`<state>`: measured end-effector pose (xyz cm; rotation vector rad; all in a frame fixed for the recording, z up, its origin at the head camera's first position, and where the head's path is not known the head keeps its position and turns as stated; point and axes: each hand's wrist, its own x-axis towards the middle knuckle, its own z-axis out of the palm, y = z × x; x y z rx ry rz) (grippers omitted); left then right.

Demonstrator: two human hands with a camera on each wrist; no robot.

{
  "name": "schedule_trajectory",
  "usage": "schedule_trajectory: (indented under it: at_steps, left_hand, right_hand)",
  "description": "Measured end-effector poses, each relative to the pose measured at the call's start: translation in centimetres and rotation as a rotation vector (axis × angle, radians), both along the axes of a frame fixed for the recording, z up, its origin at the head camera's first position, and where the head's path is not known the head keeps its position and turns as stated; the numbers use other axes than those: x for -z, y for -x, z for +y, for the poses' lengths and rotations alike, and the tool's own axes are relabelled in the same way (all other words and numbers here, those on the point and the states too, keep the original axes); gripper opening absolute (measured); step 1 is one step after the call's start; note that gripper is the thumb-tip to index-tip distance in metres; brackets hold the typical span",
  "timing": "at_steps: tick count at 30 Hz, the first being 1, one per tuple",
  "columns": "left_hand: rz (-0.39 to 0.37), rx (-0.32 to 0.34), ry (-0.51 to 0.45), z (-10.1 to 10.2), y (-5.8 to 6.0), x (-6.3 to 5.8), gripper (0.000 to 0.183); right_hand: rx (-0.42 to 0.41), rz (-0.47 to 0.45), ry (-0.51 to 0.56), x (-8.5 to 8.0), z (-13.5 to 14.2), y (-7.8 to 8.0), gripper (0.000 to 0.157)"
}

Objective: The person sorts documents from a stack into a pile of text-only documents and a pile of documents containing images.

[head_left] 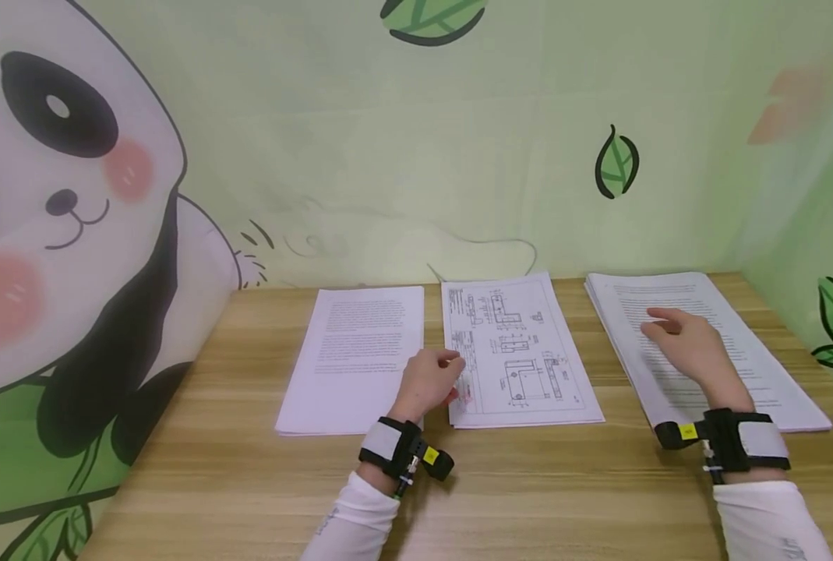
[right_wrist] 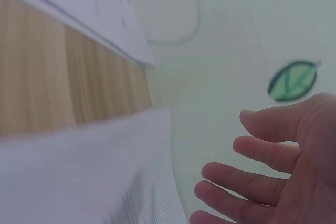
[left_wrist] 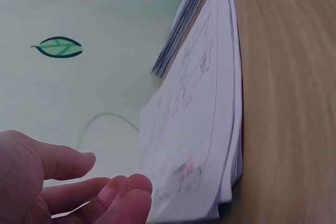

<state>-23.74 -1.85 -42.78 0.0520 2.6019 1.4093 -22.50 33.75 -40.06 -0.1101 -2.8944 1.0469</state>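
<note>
Three lots of paper lie side by side on the wooden table. My left hand hovers at the left edge of the middle stack of drawing sheets, fingers loosely bent and thumb apart from them. In the left wrist view that stack shows several layered edges, and nothing sits between my fingers. My right hand is above the thick stack of printed text on the right. Its fingers are relaxed and spread in the right wrist view, holding nothing.
To the left lies a thinner set of text pages. A pale green backdrop with a panda and leaves stands behind the table's back edge. Each wrist wears a black strap with a small camera.
</note>
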Motion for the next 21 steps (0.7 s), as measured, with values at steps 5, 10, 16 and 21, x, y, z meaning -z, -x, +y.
schedule_trajectory:
  at_steps: [5,10,16,21]
  left_hand:
    - [0.061,0.033,-0.005,1.3,-0.2,0.2,0.036]
    - [0.128,0.115,-0.014,3.2,-0.8,0.5,0.035]
    - [0.163,0.202,-0.072,6.2,-1.7,0.4,0.033]
    - [0.154,0.246,-0.093,8.8,-2.2,0.4,0.032]
  right_hand:
    - [0.063,-0.029,-0.001,0.1,3.4,-0.5,0.068]
    - [0.072,-0.125,0.02,0.4,6.4,-1.1,0.083]
    - [0.139,-0.209,0.018,1.1,8.9,-2.0,0.087]
    - [0.175,-0.211,0.0,1.8,9.7,-2.3,0.082]
